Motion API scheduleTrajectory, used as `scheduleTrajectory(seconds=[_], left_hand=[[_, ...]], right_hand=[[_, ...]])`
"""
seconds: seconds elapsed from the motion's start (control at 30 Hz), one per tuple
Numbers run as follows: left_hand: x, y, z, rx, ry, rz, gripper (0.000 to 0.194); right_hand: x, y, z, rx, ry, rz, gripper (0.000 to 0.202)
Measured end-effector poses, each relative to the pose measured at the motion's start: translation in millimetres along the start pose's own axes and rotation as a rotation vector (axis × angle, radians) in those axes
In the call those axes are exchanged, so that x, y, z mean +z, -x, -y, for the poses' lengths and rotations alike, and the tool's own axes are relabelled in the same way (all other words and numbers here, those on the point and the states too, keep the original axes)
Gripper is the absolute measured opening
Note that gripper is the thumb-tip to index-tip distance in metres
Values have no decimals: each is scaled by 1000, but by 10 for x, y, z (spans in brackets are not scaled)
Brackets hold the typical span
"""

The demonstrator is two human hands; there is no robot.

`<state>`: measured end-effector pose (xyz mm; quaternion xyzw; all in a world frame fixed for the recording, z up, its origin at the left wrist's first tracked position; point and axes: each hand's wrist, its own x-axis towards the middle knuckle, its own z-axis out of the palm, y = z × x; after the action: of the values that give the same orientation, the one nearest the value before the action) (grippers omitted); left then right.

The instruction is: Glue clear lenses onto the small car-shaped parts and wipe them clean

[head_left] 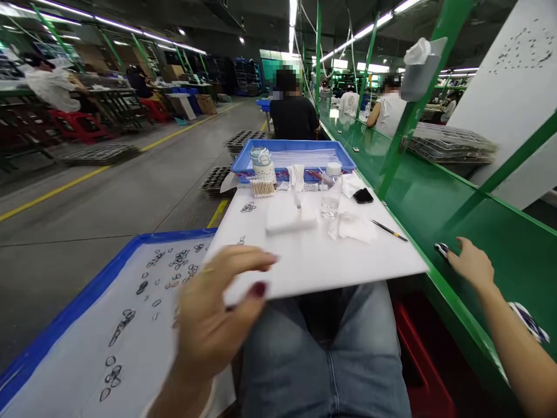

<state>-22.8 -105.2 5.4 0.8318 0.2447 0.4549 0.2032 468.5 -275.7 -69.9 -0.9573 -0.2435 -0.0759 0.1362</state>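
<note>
My left hand (217, 313) is raised over the left edge of the white board (374, 261). Its thumb and fingers are apart, with nothing visible between them. Out to the right, my right hand (474, 264) is low over the green conveyor belt (496, 232). The fingers pinch the end of a small dark-and-white piece (441, 249); its exact kind is too small to tell. Another dark-and-white piece (528, 322) lies beside my right forearm. Tweezers (389, 230) rest on the board near a black pad (362, 195) and a crumpled tissue (354, 226).
A white foam block (291, 217), a clear bottle (331, 197), cotton swabs (263, 187) and a jar (263, 165) stand before a blue tray (243, 168). Many dark rings (178, 258) lie on the blue-edged surface at left. A green post (402, 139) rises beside the belt. A person (293, 110) sits ahead.
</note>
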Motion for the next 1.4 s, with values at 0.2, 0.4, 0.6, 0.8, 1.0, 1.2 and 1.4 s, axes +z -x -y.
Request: scheduleTrajectory(seconds=[0.2,0.4,0.6,0.8,1.0,1.2,1.4], left_hand=[[794,-111,666,-134,-76,446,28],[997,31,859,-168,-36,445,31],[978,38,841,-255,-12,461,64],[1003,111,858,-346,-6,303,79],[1060,139,785,-342,-43,200,52],[1001,29,787,-209,21,551,66],[1039,-126,796,-234,13,467,61]], right_hand=[[143,-245,-298,-17,-51,162,38],[123,-352,-286,-69,73,125,51],[14,173,1276,-791,-117,-105,49],[228,929,2849,-1760,-432,336,27],[201,729,3324,-1244,-779,185,18],[324,501,3651,-1150,-520,537,15],[100,493,3487,-982,-984,782,22]])
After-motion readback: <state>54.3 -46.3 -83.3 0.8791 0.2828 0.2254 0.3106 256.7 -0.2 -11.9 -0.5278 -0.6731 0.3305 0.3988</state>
